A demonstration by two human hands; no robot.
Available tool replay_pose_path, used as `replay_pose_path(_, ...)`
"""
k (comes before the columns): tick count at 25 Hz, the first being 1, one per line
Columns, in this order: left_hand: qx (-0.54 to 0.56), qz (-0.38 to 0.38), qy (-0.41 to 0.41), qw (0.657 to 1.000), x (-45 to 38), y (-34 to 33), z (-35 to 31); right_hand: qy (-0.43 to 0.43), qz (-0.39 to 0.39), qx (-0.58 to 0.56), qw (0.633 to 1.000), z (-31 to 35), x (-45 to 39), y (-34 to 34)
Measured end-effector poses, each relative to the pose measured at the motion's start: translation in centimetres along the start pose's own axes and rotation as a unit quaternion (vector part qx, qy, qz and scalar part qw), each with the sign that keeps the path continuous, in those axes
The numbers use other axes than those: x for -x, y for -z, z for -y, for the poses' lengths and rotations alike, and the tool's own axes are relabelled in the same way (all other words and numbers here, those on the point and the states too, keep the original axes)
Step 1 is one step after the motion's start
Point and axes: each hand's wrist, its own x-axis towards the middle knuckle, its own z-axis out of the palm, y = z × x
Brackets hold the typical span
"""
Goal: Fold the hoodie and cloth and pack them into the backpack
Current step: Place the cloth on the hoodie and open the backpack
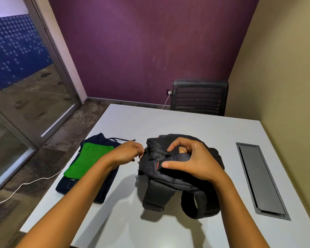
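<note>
The hoodie [89,178] and green cloth [87,161] lie folded on the bench [168,122], not yet packed. The left hand [127,153] pinches the zipper (probably opening it) while the right hand [191,158] grips the backpack [177,176] top.

One head-worn, wide-angle view looked forward and down over the table [168,122] — near enough that both forearms entered from the bottom edge — facing the far wall.

Dim, even indoor light, soft shadows below the backpack [177,169], wide-angle edge bending.
</note>
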Motion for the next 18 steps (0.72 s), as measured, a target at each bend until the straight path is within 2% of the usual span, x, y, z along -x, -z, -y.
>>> replay_pose_path(3, 0.017, 0.022, -0.048, 0.998, 2.4, 0.7, -3.6, -0.002, -0.027, 0.013, 1.0, -0.2, -0.7, -0.6)
replay_pose_path(6, -0.097, -0.005, -0.079, 0.992, 4.1, -0.1, -6.3, -0.012, -0.04, 0.041, 0.998, -0.1, -1.0, -1.2)
replay_pose_path(8, -0.156, -0.025, -0.09, 0.983, 4.7, -1.5, -7.3, -0.014, -0.045, 0.097, 0.994, 0.1, -1.0, -1.9)
replay_pose_path(11, -0.159, -0.031, -0.113, 0.98, 5.0, -2.6, -7.7, 0.021, -0.082, 0.183, 0.98, 0.5, -1.2, -3.7)
replay_pose_path(13, -0.112, -0.026, -0.124, 0.986, 4.6, -2.4, -7.1, 0.035, -0.107, 0.201, 0.973, 0.5, -1.2, -4.5)
replay_pose_path(16, -0.047, -0.062, -0.153, 0.985, 3.2, -1.9, -5.3, 0.0, -0.105, 0.155, 0.982, 0.3, -1.2, -4.8)
replay_pose_path(18, -0.104, -0.034, -0.214, 0.971, 2.5, -1.9, -3.5, -0.051, -0.087, 0.08, 0.992, 0.0, -1.2, -4.4)
